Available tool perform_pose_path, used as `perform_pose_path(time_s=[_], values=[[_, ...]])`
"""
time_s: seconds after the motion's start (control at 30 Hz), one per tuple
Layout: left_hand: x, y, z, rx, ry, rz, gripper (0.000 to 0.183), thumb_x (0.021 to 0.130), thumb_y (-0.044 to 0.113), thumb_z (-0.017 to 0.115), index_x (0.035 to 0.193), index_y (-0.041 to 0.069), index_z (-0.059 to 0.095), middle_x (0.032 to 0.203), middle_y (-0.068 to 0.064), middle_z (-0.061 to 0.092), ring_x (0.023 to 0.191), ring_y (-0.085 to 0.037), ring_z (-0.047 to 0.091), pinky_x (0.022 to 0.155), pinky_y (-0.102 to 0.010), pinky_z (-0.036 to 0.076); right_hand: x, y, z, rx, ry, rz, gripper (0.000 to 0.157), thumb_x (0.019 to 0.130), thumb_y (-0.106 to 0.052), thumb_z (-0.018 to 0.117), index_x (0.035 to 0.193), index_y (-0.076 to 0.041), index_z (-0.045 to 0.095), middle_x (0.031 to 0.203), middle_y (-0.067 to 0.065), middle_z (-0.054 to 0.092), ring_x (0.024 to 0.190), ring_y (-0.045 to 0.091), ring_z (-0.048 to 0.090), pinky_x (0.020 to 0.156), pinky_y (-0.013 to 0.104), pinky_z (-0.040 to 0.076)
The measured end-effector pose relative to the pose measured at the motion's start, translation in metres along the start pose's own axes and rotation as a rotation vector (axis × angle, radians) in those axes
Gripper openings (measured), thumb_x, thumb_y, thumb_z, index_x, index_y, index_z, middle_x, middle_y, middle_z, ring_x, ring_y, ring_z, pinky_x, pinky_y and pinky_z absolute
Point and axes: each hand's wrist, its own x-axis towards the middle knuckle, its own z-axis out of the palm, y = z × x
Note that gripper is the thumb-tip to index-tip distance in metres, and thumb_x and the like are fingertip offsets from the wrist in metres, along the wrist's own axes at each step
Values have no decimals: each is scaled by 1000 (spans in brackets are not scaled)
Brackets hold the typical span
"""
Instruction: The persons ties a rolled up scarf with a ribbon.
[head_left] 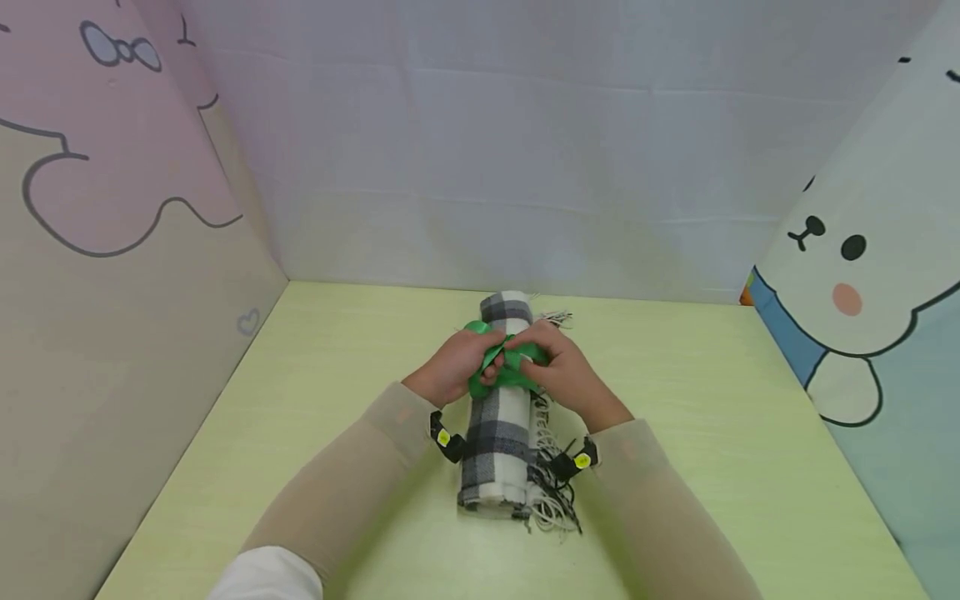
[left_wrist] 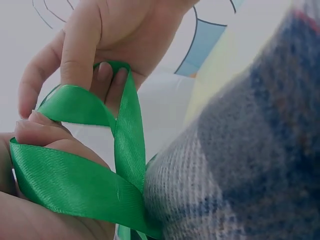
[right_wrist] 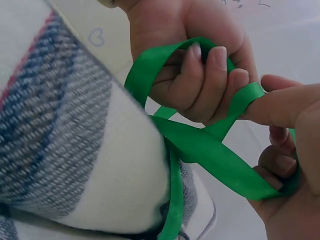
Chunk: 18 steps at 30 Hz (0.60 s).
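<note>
A rolled plaid scarf (head_left: 498,433) in grey, white and dark checks lies lengthwise on the table. Round its upper part runs a green satin ribbon (head_left: 516,371), formed into loops above the roll. The left hand (head_left: 456,362) curls its fingers round one loop, which shows closely in the right wrist view as ribbon (right_wrist: 145,75) passing behind the fingertips. From the other side the right hand (head_left: 562,367) holds another stretch of ribbon, its thumb and forefinger meeting the left fingertips. In the left wrist view, ribbon (left_wrist: 127,135) rises from the scarf (left_wrist: 220,165) to both hands.
Fringe (head_left: 553,500) spreads along the scarf's right side. The pale yellow-green table (head_left: 360,333) meets a white wall (head_left: 525,167) behind, with cartoon-printed panels (head_left: 847,275) at the sides. Each wrist wears a black strap (head_left: 447,437).
</note>
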Motion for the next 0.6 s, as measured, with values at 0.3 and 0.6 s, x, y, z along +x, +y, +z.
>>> perform_pose_path(time_s=[0.3, 0.6], values=[[-3, -2, 0, -19, 21, 3, 37, 100, 35, 44, 92, 1, 59, 71, -4, 51, 53, -13, 42, 49, -25, 35, 1, 1, 8, 3, 161, 50, 13, 95, -13, 57, 99, -18, 68, 98, -2, 53, 81, 17, 48, 68, 34, 44], [-6, -7, -2, 34, 145, 101, 41, 98, 35, 49, 127, 8, 58, 76, -6, 52, 56, -13, 42, 53, -27, 37, -3, -11, 11, 419, 263, 172, 23, 97, -21, 53, 105, 0, 55, 89, 9, 52, 65, 20, 44, 56, 31, 40]])
